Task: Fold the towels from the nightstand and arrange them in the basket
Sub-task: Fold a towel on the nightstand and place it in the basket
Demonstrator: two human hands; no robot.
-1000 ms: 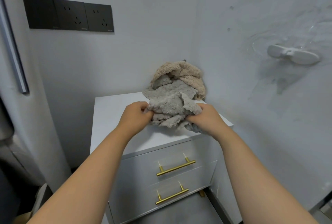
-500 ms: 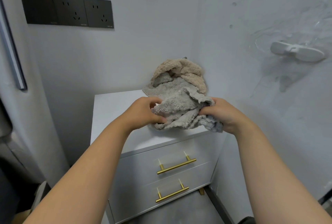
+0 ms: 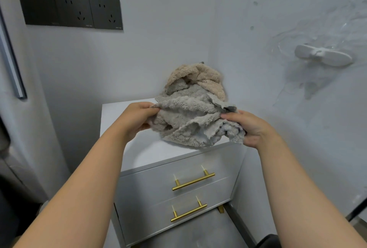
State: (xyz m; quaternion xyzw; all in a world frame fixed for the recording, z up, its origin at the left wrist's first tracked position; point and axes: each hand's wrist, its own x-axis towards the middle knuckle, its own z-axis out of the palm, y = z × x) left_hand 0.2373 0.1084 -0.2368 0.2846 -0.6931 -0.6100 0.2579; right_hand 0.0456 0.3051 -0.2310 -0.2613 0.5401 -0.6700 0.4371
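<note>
Our left hand (image 3: 137, 120) grips the left edge of the grey towel (image 3: 188, 120), with the thumb and fingers curled in and pinching the cloth. Our right hand (image 3: 250, 128) clamps the towel's right side, its fingers closed round a bunched fold. The towel hangs crumpled between the two hands, above the front right part of the white nightstand (image 3: 123, 112). Its lowest folds appear to rest on the top near the front edge.

Just behind it a beige towel (image 3: 198, 77) lies heaped in the back right corner of the top, against the walls. More grey cloth shows inside that heap, and we cannot tell whether it belongs to the towel we hold.

Below, an upper brass handle (image 3: 193, 182) and a lower brass handle (image 3: 188, 213) sit on the two drawer fronts. A black socket panel (image 3: 69, 9) is on the wall at upper left, and a white wall fitting (image 3: 323, 57) is on the right wall.
</note>
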